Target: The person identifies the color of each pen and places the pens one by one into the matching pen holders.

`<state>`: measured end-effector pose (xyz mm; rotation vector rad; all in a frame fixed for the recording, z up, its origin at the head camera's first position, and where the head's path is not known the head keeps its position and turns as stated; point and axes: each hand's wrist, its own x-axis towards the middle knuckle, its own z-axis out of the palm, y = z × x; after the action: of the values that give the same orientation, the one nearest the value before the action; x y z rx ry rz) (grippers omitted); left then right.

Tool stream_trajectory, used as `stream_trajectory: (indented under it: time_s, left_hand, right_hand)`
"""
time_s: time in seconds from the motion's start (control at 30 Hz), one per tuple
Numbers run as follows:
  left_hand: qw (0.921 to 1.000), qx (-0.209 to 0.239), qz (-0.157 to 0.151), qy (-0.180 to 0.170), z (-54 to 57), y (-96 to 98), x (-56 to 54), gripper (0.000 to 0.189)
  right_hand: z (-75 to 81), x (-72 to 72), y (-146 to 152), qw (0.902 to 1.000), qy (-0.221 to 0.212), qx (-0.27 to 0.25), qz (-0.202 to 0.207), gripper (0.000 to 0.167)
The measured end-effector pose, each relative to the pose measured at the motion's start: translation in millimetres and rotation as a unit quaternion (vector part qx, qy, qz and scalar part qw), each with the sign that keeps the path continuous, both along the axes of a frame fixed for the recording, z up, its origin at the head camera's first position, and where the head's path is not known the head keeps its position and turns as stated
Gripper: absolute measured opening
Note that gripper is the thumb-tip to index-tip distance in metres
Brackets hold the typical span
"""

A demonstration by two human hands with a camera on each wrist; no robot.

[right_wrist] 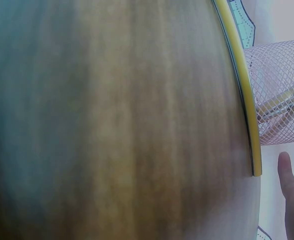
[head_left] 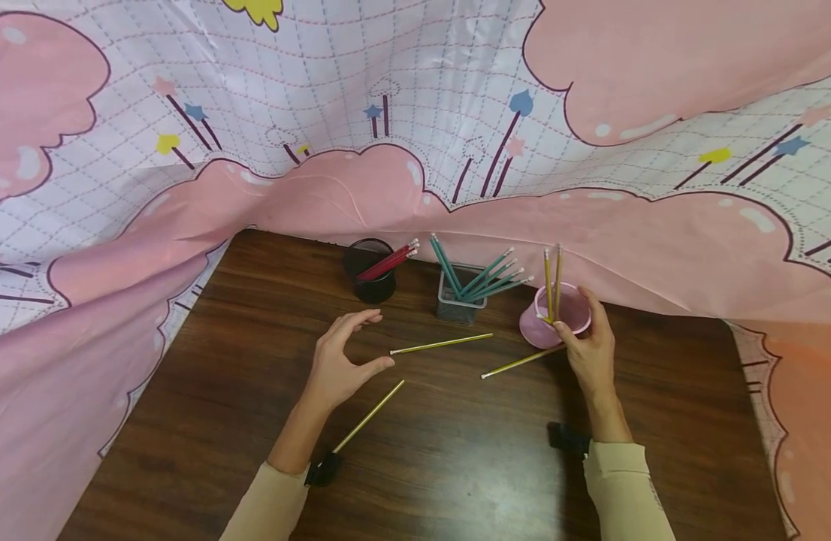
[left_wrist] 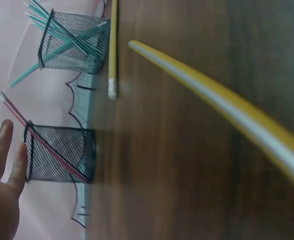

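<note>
My right hand (head_left: pixel 591 349) curves around the right side of a pink mesh pencil cup (head_left: pixel 533 327), with the thumb at its near rim. Several fingers are hidden behind the cup in the head view. Two yellow pencils (head_left: pixel 548 274) stand in that cup, eraser ends up; a small pale tip also shows by the thumb. My left hand (head_left: pixel 337 364) hovers over the table, thumb and fingers apart, holding nothing. Near its thumb lies a yellow pencil (head_left: pixel 442 344). Another yellow pencil (head_left: pixel 368 417) lies beside the left forearm, and a third (head_left: pixel 517 364) reaches to the pink cup's base.
At the back of the brown table (head_left: pixel 456 451) stand a round black mesh cup (head_left: pixel 377 290) of red pencils (head_left: pixel 388 263) and a square mesh holder (head_left: pixel 458 312) of green pencils (head_left: pixel 483 282). A patterned pink and white cloth (head_left: pixel 388 188) hangs behind and along the sides.
</note>
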<state>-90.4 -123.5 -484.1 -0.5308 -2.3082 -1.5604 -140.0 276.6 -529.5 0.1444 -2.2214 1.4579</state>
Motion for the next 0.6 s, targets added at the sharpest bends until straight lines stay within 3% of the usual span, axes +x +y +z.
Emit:
stream_trajectory:
  time_s: [0.17,0.5,0.6]
  left_hand:
    - [0.9999,-0.002,0.010,-0.005,-8.6,-8.7,11.0,0.071]
    - [0.9986,-0.019,0.041,-0.027,-14.3,-24.3,35.1,0.072]
    - [0.9980,-0.018,0.044,-0.042,-28.0,-30.5,39.7,0.072]
  right_hand:
    - [-0.6,0.2,-1,1.0000,-0.006,-0.002,0.000,0.071]
    - [-0.4,0.0,-1,1.0000,0.000,0.006,-0.003,0.071]
    - [-1.0,0.2,0,1.0000,-0.003,0.005,-0.001,0.071]
